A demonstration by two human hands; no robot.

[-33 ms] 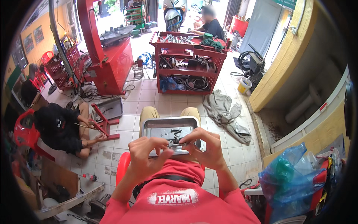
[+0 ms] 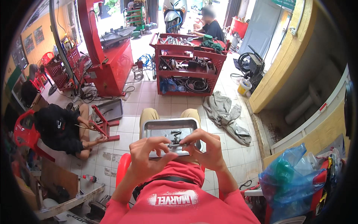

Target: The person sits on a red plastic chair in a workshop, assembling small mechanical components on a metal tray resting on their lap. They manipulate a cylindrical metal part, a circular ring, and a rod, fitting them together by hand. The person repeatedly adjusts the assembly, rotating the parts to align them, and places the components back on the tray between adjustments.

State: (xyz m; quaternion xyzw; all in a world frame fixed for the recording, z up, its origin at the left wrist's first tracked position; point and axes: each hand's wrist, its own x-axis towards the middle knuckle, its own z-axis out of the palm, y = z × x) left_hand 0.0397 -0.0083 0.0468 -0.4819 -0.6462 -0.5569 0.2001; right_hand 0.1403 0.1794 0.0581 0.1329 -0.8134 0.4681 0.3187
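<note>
Over a shallow metal tray (image 2: 149, 128) on my lap, my right hand (image 2: 205, 147) pinches a small bolt-like metal piece (image 2: 174, 145), held roughly level. Beside the piece's left end is my left hand (image 2: 151, 151), its fingers curled and its thumb apart from them. Its fingertips are close to that end; whether they touch it I cannot tell. Several loose dark bolts (image 2: 176, 132) lie in the tray just beyond my fingers. The gripped part of the piece is hidden by my right fingers.
Ahead stands a red tool cart (image 2: 186, 69) loaded with tools. A grey cloth (image 2: 222, 112) lies on the floor at right. To the left a person (image 2: 61, 127) sits low, handling a red frame (image 2: 106, 127). Blue plastic bags (image 2: 291, 175) are at near right.
My left thumb has moved slightly down and away from the left fingers. My right hand stays in nearly the same place with the metal piece.
</note>
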